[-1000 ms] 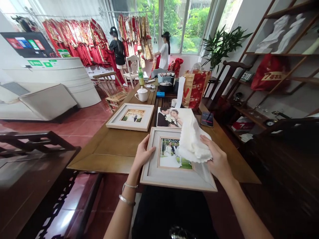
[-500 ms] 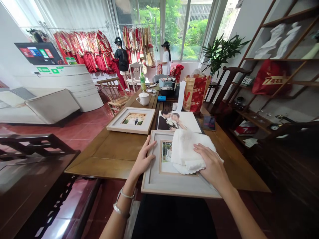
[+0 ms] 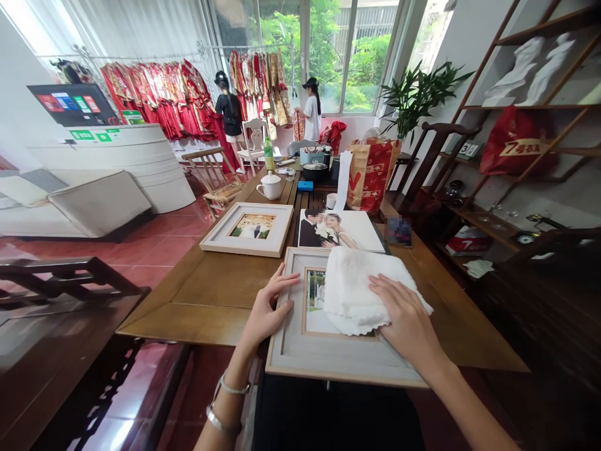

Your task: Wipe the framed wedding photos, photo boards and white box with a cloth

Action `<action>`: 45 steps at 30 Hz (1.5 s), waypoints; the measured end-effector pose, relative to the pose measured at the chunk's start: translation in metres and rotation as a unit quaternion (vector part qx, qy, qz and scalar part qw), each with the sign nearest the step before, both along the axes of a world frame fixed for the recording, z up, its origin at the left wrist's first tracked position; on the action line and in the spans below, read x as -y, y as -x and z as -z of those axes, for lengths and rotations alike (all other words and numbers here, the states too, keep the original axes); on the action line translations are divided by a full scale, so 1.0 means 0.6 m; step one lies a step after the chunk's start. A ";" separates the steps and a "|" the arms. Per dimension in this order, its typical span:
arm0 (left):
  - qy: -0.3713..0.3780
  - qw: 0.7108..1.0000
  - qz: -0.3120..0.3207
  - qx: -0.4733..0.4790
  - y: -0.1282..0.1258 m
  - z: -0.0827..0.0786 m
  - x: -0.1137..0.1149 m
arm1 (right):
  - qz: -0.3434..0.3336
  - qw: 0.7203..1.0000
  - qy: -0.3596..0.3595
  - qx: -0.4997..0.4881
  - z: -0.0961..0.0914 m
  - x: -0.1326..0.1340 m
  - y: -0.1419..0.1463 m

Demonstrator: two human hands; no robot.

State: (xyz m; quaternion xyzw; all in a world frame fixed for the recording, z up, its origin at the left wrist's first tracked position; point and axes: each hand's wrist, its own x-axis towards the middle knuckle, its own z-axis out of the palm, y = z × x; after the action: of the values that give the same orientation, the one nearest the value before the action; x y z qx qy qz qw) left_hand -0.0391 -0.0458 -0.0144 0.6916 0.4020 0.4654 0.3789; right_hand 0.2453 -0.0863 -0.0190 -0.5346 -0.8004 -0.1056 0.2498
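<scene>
A light grey picture frame (image 3: 338, 366) lies at the near edge of the wooden table, slightly overhanging it. My left hand (image 3: 268, 308) holds its left side, thumb and fingers resting on the border. A folded white cloth (image 3: 352, 288) covers the frame's middle and right, hiding much of the small photo (image 3: 315, 289) inside. Fingers extended over the cloth, my right hand (image 3: 404, 318) presses it against the frame. Beyond, to the left, a second picture frame (image 3: 285, 235) lies face up. A couple's portrait print (image 3: 361, 227) lies just behind the frame I hold.
Farther along the table (image 3: 197, 310) stand a white lidded mug (image 3: 271, 186), a blue box (image 3: 305, 186), a green bottle (image 3: 268, 155) and a red-and-tan paper bag (image 3: 373, 178). Two people stand by racks of red garments (image 3: 154, 94). Wooden shelves (image 3: 530, 108) rise on the right.
The cloth and my right hand have shifted slightly right and toward me. My left hand stays on the frame's left side. The frame sits slightly lower in view.
</scene>
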 end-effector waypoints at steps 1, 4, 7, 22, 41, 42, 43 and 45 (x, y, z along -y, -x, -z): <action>-0.006 1.000 0.002 0.006 0.000 0.001 0.002 | 0.001 1.000 -0.002 0.001 0.000 0.000 0.000; -0.026 0.999 -0.005 0.018 -0.003 0.007 0.005 | 0.003 1.000 -0.015 -0.003 -0.002 -0.001 0.002; -0.035 0.999 -0.001 0.010 -0.003 0.014 0.003 | 0.002 1.000 -0.020 0.002 -0.005 0.001 0.005; 0.037 0.999 0.009 -0.009 0.006 0.014 -0.007 | -0.016 0.980 0.188 0.061 -0.061 -0.063 0.062; 0.036 0.999 0.003 -0.008 0.006 0.015 -0.009 | -0.045 0.979 0.182 0.085 -0.066 -0.003 0.016; 0.036 0.999 0.003 -0.007 0.005 0.016 -0.010 | -0.036 0.979 0.183 0.080 -0.067 -0.011 0.024; 0.035 0.999 0.000 -0.006 0.005 0.016 -0.010 | -0.039 0.979 0.189 0.072 -0.068 -0.016 0.035; 0.037 0.999 -0.013 -0.001 0.003 0.016 -0.009 | -0.071 0.974 0.210 0.049 -0.071 -0.012 0.061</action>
State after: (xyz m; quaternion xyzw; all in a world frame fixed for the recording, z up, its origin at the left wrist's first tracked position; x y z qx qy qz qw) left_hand -0.0408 -0.0401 -0.0243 0.6722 0.4281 0.4546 0.3978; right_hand 0.2089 -0.0789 0.0234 -0.5109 -0.8520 0.0569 0.0990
